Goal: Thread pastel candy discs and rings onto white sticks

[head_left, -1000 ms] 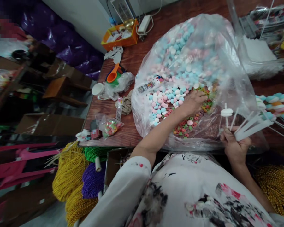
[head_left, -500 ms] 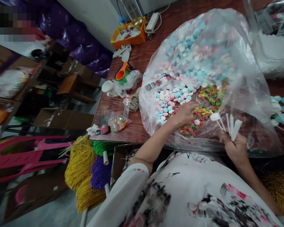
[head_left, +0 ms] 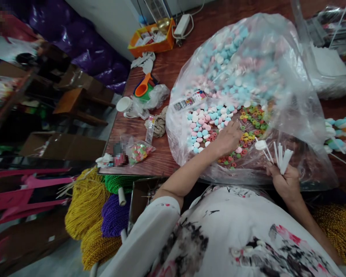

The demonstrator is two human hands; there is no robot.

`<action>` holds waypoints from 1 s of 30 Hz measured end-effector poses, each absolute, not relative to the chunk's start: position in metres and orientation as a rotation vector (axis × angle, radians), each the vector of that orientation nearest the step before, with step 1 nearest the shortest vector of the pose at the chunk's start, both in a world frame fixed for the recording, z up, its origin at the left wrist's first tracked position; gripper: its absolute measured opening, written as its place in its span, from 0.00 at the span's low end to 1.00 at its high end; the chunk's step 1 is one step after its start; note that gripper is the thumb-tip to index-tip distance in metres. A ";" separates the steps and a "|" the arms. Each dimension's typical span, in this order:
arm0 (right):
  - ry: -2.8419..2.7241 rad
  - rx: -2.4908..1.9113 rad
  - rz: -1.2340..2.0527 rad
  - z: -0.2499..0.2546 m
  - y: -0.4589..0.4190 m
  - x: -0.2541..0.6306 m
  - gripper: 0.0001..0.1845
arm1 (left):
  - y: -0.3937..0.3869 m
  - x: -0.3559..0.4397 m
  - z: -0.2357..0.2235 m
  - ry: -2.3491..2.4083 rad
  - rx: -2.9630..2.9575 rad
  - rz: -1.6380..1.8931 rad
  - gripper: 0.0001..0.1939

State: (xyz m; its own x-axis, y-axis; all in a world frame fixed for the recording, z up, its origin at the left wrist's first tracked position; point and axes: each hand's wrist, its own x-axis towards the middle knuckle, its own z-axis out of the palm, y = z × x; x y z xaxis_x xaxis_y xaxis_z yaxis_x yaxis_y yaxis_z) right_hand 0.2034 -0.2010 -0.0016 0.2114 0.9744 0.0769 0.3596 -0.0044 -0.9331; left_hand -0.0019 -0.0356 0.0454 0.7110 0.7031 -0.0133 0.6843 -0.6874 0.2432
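My left hand (head_left: 230, 137) reaches down among small ring-shaped candies (head_left: 255, 117) in green, yellow and red. Its fingers are curled together, and what they pinch, if anything, is hidden. Close by lie round pastel candies (head_left: 202, 121) in pink, blue and white. My right hand (head_left: 285, 180) is shut on a bunch of white sticks (head_left: 280, 156) that point upward. At the tip of the leftmost ones sits a white round piece (head_left: 260, 144). A big clear plastic bag (head_left: 300, 127) full of pastel candies spreads open under and behind both hands.
Finished-looking candy sticks (head_left: 338, 132) lie at the right on the wooden table (head_left: 170, 159). Left of the bag are a small bag of candies (head_left: 141, 151), a white cup (head_left: 123, 104) and an orange scoop (head_left: 142, 87). An orange basket (head_left: 152, 46) and a power strip (head_left: 182, 25) stand behind.
My left hand has shifted slightly right over the ring candies, its fingers still pointing down. The right hand keeps its hold on the sticks. The view has turned a little.
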 end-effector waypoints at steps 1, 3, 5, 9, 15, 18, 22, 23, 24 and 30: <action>-1.317 -1.535 0.821 -0.003 -0.201 0.204 0.15 | -0.040 -0.004 0.043 1.079 2.718 0.149 0.14; -1.334 -1.533 0.817 -0.005 -0.200 0.205 0.15 | -0.046 -0.009 0.036 1.014 2.740 0.192 0.14; -1.351 -1.534 0.802 -0.006 -0.199 0.204 0.15 | -0.049 -0.014 0.029 0.987 2.677 0.311 0.12; -1.395 -1.497 0.799 -0.002 -0.196 0.197 0.15 | -0.056 -0.021 0.021 1.030 2.076 0.909 0.07; -1.514 -1.442 0.827 0.011 -0.194 0.185 0.15 | -0.079 -0.019 0.028 0.919 1.013 1.183 0.23; -1.579 -1.465 0.819 0.015 -0.192 0.182 0.15 | -0.087 -0.019 0.036 0.918 0.981 1.297 0.21; -1.587 -1.494 0.815 0.017 -0.191 0.179 0.16 | -0.096 -0.023 0.042 0.973 1.384 1.446 0.12; -1.577 -1.498 0.812 0.018 -0.191 0.178 0.17 | -0.098 -0.024 0.043 0.975 1.512 1.465 0.09; -1.569 -1.501 0.805 0.018 -0.191 0.177 0.17 | -0.100 -0.026 0.043 0.968 1.632 1.471 0.07; -1.575 -1.528 0.707 0.022 -0.194 0.174 0.15 | -0.105 -0.029 0.042 0.922 1.822 1.464 0.06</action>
State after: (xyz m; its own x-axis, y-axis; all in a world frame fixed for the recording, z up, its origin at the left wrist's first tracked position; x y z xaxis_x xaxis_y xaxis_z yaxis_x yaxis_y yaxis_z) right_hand 0.1745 -0.1940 0.0217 0.0634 0.9839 0.1672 0.5290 0.1090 -0.8416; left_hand -0.0287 -0.1051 0.0421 0.1422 0.8239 0.5486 0.1387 -0.5653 0.8131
